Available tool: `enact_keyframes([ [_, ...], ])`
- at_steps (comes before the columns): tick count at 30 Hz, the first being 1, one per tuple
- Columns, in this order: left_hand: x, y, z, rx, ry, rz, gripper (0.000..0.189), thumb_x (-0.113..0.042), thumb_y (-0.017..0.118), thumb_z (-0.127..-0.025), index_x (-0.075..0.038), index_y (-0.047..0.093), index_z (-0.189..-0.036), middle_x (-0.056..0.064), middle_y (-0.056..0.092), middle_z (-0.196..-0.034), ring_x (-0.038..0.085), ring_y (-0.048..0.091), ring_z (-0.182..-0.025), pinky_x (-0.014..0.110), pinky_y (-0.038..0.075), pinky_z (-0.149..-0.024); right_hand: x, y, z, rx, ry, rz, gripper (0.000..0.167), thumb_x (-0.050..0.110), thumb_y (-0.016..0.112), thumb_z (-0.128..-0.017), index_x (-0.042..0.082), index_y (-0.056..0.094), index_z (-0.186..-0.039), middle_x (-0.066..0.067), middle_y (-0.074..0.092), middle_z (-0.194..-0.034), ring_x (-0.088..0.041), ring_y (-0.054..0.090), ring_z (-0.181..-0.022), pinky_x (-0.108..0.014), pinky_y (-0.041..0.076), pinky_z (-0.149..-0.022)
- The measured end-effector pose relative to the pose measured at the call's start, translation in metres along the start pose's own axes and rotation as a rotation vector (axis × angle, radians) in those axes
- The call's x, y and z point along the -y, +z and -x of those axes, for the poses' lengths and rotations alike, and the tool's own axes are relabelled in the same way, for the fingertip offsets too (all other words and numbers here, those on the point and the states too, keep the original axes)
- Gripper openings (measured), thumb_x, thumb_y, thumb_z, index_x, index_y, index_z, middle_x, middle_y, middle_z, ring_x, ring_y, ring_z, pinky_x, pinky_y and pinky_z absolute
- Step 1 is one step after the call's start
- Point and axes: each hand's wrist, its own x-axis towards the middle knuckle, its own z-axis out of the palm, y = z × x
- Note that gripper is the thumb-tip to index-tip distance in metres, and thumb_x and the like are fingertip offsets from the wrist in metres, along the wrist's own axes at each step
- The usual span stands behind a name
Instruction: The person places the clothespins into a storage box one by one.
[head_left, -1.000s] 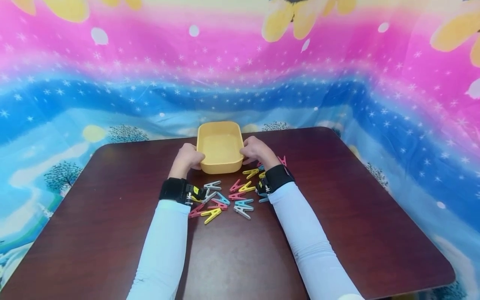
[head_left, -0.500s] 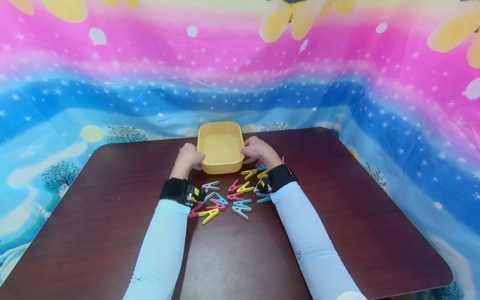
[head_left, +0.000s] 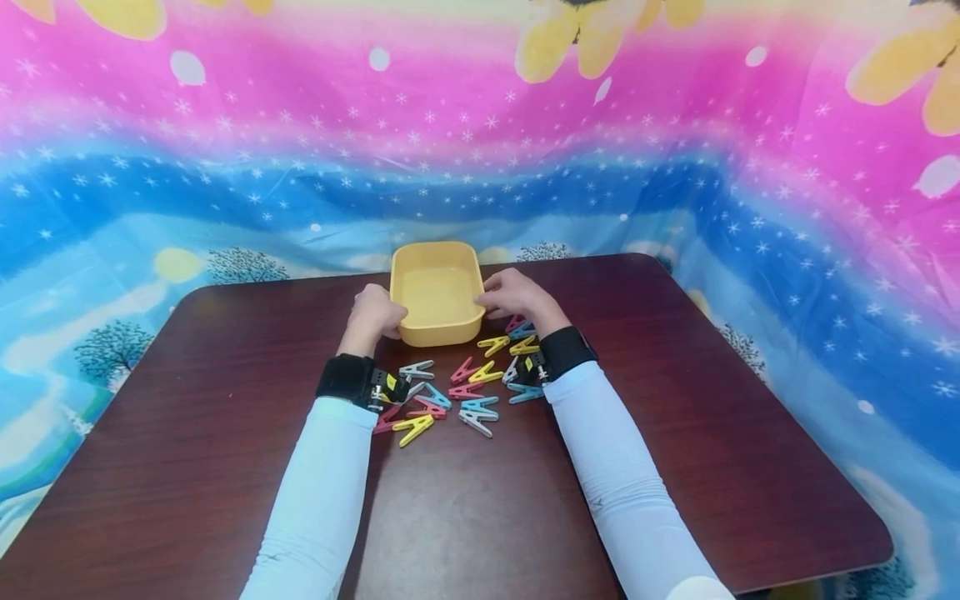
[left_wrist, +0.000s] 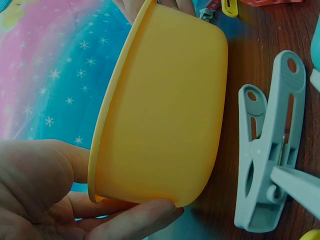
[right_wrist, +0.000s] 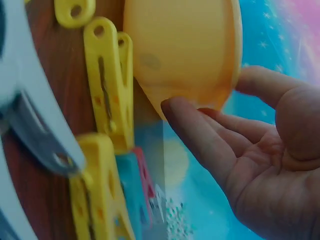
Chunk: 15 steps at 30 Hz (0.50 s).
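Note:
A yellow plastic box point(head_left: 438, 335) with rounded corners stands near the back edge of the table, its inside bare. At its left side my left hand point(head_left: 375, 312) holds it, thumb over the rim and fingers against the outer wall, as the left wrist view shows. My right hand point(head_left: 516, 296) is at the opposite side, with fingers point(right_wrist: 200, 135) loosely extended along the wall and the thumb tip right at the rim. Several plastic clothespins lie in front of the box, among them a yellow clothespin point(head_left: 414, 429) and a grey clothespin point(left_wrist: 272, 145) close to my left wrist.
The dark brown table point(head_left: 225, 467) has rounded corners. A colourful printed cloth point(head_left: 420, 150) hangs right behind it and along the sides. More clothespins, such as a blue clothespin point(head_left: 525, 392), lie under and beside my right wrist.
My right hand's fingers have loosened and straightened at the box's side. The left hand keeps its hold. The whole scene shifts slightly left in the head view.

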Motion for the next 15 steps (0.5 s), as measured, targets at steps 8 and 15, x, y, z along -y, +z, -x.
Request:
enact_keyframes([
  [8, -0.001, 0.000, 0.000, 0.009, -0.002, 0.016, 0.030, -0.007, 0.058, -0.101, 0.009, 0.063, -0.126, 0.028, 0.072, -0.125, 0.039, 0.081, -0.107, 0.043, 0.069, -0.091, -0.010, -0.049, 0.021, -0.202, -0.019, 0.066, 0.056, 0.020, 0.069, -0.106, -0.004, 0.053, -0.154, -0.029, 0.061, -0.153, -0.047, 0.066, -0.134, -0.053, 0.058, -0.116],
  [15, 0.000, -0.001, 0.000, 0.021, -0.006, 0.038, 0.033, -0.007, 0.057, -0.101, 0.009, 0.062, -0.129, 0.029, 0.071, -0.129, 0.040, 0.080, -0.111, 0.044, 0.068, -0.092, -0.026, -0.075, 0.047, -0.274, 0.288, 0.362, 0.062, 0.032, 0.070, -0.104, 0.000, 0.053, -0.154, -0.024, 0.062, -0.145, -0.040, 0.066, -0.118, -0.051, 0.058, -0.099],
])
